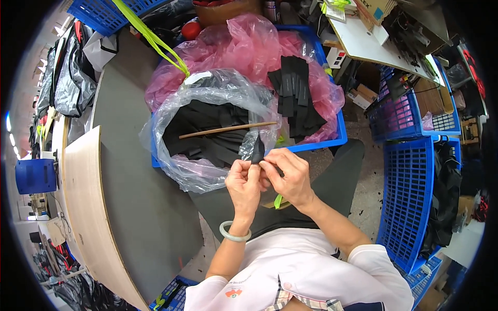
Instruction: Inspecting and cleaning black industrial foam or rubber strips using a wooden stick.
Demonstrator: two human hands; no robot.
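Note:
My left hand and my right hand meet in front of me, fingertips pinched together on a small black fabric strip. The strip points up between them, and the fingers hide its lower end. Just beyond lies a clear plastic bag, its mouth wide, full of black strips. A thin brown wooden stick rests across the bag. To its right, a bundle of black strips lies on pink plastic. Both bags sit in a blue crate.
A grey surface and a pale wooden board stand on my left. Blue plastic baskets are stacked at right, below a cluttered white table. A neon yellow strap hangs over the crate. Black scraps litter the floor.

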